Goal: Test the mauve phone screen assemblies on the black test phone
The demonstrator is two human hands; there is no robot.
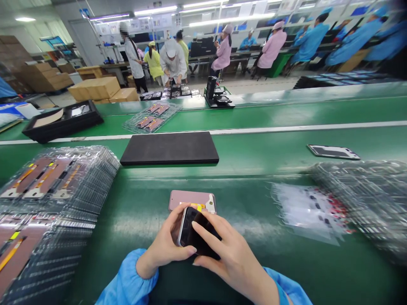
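Green conveyor belting (254, 169) fills the near view, with a busy assembly hall of gowned workers behind it. At the near edge both hands close on a dark phone (195, 233): the left hand (165, 245) cups its left side with the thumb laid along the bottom edge, and the right hand (232, 254) lies over its right half, forefinger stretched across the glass. Its long axis runs away from the body, tilted slightly right. Just beyond, almost touching the phone's far end, a pink back cover (192, 200) lies crosswise. Further out sits a black flat tray (170, 148); stacked clear blister trays (47, 199) flank the left, loose film sheets (310, 209) the right. The phone's lower half is hidden under the fingers, and the right-hand stacks are blurred.
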